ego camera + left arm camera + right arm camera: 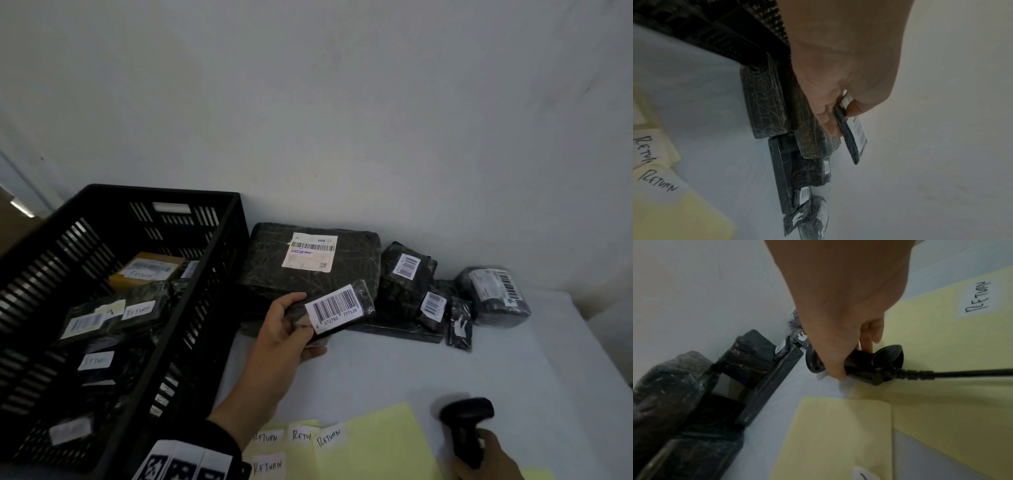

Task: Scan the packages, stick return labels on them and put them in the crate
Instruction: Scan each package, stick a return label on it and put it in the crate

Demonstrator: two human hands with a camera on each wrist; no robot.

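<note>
Barcode [337, 306] faces up on the flat black packet [342, 313] pinched at its near-left end by the left hand [284, 329], long axis running far-right; right hand [486, 455], wrapped round the barcode scanner [466, 428], waits near-right, muzzle toward it.

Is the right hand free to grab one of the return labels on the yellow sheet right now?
Probably not: the right hand grips the scanner, though the return labels lie uncovered beside it.

right hand [493, 459] cut off at frame edge, scanner [467, 431] blurred
</note>
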